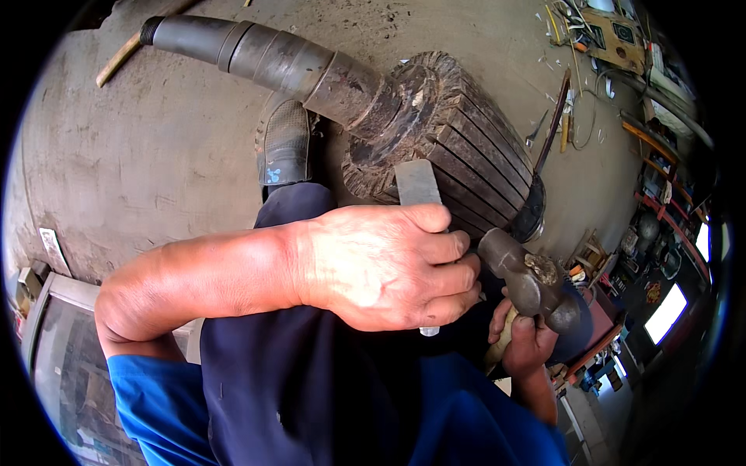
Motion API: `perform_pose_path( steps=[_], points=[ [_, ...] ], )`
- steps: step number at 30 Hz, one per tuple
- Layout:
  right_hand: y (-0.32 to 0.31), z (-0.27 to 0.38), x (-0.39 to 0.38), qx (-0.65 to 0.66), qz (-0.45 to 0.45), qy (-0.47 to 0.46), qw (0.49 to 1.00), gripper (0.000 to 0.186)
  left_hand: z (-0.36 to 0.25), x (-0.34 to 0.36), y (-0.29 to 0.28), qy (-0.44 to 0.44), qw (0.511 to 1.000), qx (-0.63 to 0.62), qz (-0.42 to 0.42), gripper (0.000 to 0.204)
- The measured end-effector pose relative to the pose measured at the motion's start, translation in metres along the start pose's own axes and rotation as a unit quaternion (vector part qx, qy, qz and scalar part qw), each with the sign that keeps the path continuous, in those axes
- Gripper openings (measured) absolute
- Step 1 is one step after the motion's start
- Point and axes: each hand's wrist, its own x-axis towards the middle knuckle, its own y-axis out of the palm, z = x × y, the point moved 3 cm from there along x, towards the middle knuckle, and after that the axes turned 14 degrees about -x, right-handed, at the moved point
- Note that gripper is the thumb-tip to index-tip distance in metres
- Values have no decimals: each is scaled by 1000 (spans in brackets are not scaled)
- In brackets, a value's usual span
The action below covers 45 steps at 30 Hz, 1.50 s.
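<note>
A flat, wide metal chisel [418, 184] is in my left hand [381, 268], whose fingers wrap round its middle. The blade's broad end reaches up to the near side of a large slotted rotor [482, 147]; I cannot tell whether they touch. Below my fist, the chisel's other end pokes out. My right hand [522, 342] grips the pale handle of a ball-peen hammer [522, 276], close under the head. The hammer head is just right of my left fingers. Ragged edges ring the rotor's end, and a stepped steel shaft [287, 62] runs from it to the upper left.
My shoe [285, 144] stands on the concrete floor beneath the shaft. A wooden stick [119, 60] lies near the shaft's threaded end. Cables, scraps and a cardboard piece [618, 39] are at the upper right. A glazed frame [66, 349] stands at lower left, cluttered shelves at right.
</note>
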Motion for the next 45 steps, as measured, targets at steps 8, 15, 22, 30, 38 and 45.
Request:
perform_pose_path(
  steps=[8,15,22,30,38,45],
  points=[
    [0,-6,-4,-30,-31,41,998,76,6,-7,22,2,991,-112,-69,21],
    [1,-3,-11,-40,-42,35,998,78,13,-10,16,-10,983,-152,-100,20],
    [-11,6,-25,-169,35,-99,980,62,23,-13,16,9,965,-201,-168,17],
    [-10,38,-45,-340,100,-214,910,30,26,-14,22,19,964,-185,-189,18],
    [-15,40,-71,-433,159,-245,853,39,29,-7,20,38,966,-198,-162,18],
    [21,86,-22,-428,149,-303,838,35,28,-10,19,6,967,-192,-167,17]
  ],
)
